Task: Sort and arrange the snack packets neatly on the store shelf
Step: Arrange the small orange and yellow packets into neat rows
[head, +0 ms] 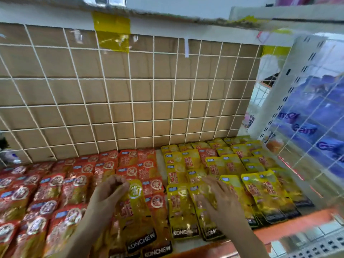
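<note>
Fingers (119,181) of the left hand (108,192) curl round the top corner of a yellow packet (136,218), apparently pinching it, above the red packets (54,185) on the shelf (159,161). Those of the right hand (219,203) lie straight and spread, flat on the yellow rows (260,192) beside it.

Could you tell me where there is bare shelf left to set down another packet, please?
Only two slim patches: a bare strip between the red packets and the yellow packets toward the back, and a sliver between the yellow front row and the orange shelf edge. Elsewhere packets overlap tightly. The left hand holds a yellow packet over the reds.
</note>
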`<state>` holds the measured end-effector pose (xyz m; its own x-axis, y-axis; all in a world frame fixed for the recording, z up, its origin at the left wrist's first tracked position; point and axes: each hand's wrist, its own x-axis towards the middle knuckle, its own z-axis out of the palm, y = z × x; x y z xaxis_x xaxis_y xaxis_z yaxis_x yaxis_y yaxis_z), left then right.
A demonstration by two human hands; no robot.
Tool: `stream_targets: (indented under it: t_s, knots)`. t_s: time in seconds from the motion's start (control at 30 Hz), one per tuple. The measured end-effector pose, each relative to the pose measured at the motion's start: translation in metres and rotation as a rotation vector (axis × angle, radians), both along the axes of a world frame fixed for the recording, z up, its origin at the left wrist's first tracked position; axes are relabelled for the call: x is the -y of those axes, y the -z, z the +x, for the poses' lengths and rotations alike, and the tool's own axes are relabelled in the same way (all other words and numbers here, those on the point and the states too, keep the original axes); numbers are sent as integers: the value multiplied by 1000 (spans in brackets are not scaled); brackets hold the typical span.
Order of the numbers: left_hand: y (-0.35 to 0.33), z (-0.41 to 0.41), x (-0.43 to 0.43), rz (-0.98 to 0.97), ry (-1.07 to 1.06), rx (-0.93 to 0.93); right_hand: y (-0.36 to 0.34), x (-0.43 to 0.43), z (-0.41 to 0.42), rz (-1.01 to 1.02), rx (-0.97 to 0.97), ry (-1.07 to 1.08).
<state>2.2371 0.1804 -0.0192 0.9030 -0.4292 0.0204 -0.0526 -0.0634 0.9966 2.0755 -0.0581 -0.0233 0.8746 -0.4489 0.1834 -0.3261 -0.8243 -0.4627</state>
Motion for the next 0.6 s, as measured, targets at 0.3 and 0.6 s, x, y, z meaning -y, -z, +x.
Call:
stream_targets:
  t_s: [0.3,0.6]
  knots:
    - [2,-44,92,304,68,221,0,77,-25,-30,87,-37]
    - [17,-70,132,532,-68,439,0,106,-18,-58,-91,-222]
